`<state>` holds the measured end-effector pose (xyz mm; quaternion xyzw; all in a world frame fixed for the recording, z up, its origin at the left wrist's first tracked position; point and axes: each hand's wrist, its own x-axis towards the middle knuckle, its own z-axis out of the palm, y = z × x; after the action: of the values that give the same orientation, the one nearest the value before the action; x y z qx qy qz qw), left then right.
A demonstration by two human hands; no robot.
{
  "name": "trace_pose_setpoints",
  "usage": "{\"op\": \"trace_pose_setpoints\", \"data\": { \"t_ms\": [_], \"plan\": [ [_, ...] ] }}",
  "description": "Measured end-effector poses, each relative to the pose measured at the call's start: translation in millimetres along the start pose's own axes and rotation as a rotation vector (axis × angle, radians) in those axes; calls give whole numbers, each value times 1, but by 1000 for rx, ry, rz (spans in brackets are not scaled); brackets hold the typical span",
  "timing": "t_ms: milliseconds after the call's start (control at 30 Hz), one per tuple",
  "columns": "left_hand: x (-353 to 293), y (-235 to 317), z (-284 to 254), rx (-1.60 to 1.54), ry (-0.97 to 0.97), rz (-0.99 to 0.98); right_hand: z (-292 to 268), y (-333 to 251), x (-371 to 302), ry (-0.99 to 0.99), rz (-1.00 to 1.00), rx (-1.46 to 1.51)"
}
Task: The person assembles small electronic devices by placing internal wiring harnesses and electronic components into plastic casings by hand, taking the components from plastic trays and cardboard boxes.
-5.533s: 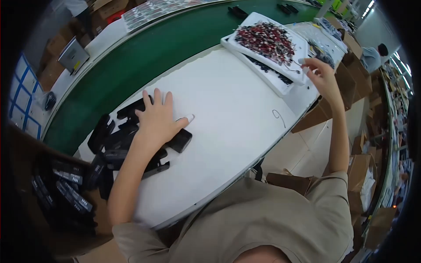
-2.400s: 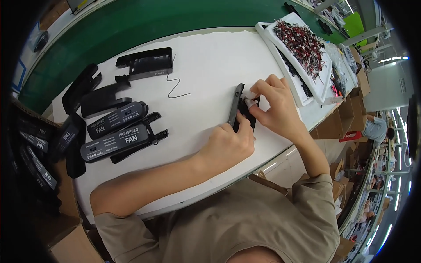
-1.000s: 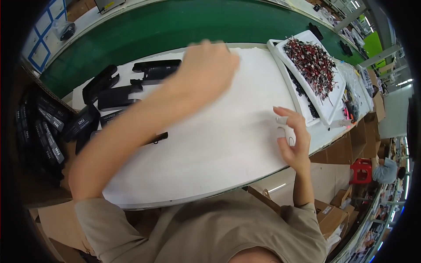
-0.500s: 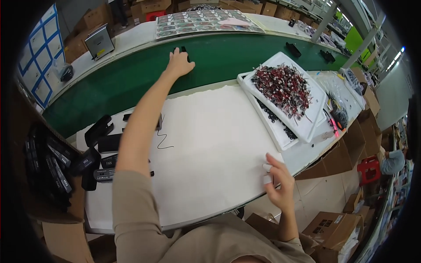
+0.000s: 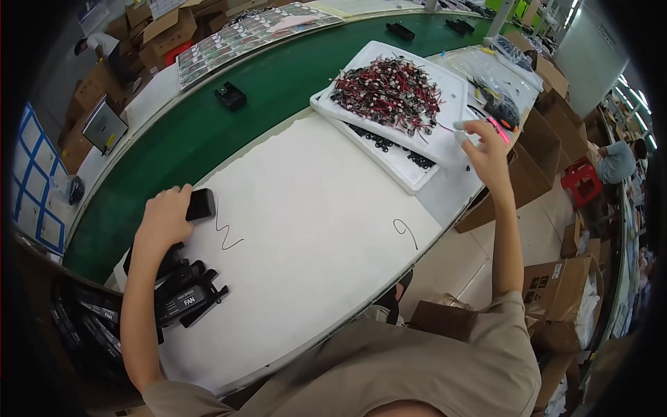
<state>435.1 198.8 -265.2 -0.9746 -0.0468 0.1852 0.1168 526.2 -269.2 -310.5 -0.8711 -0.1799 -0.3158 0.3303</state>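
Note:
At the left of the white work surface (image 5: 313, 208), my left hand (image 5: 165, 219) has its fingers around a black plastic casing (image 5: 201, 204). Just below it lies a heap of black plastic casings (image 5: 186, 300), one with a printed label. My right hand (image 5: 486, 149) is at the right edge of a white foam tray (image 5: 448, 90), its white-covered thumb and fingertip close together. Whatever is between those fingertips is too small to name. That tray holds a pile of red and black wired parts (image 5: 389, 94) and rests askew on another white tray (image 5: 410, 179) with small black parts.
A green conveyor belt (image 5: 163, 149) curves behind the surface, with a black casing (image 5: 230, 96) on it and others farther right. A box of black casings (image 5: 87, 320) stands at the left. Tools (image 5: 501, 108) lie right of the trays. A person (image 5: 618, 163) sits far right.
My left hand has come back from the belt to the casings at the left, leaving a casing on the belt. My right hand has moved from the front edge to the tray. The view has turned.

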Motion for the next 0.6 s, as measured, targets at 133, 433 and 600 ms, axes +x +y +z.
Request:
{"op": "trace_pose_setpoints", "data": {
  "t_ms": [133, 433, 600],
  "plan": [
    [-25, 45, 6, 69, 489, 391, 27, 25, 14, -236, 102, -267],
    [-48, 124, 41, -62, 692, 757, 45, 18, 24, -151, 204, -297],
    [-50, 110, 44, -629, 747, 564, 35, -11, 22, 31, 39, -60]
  ]
}}
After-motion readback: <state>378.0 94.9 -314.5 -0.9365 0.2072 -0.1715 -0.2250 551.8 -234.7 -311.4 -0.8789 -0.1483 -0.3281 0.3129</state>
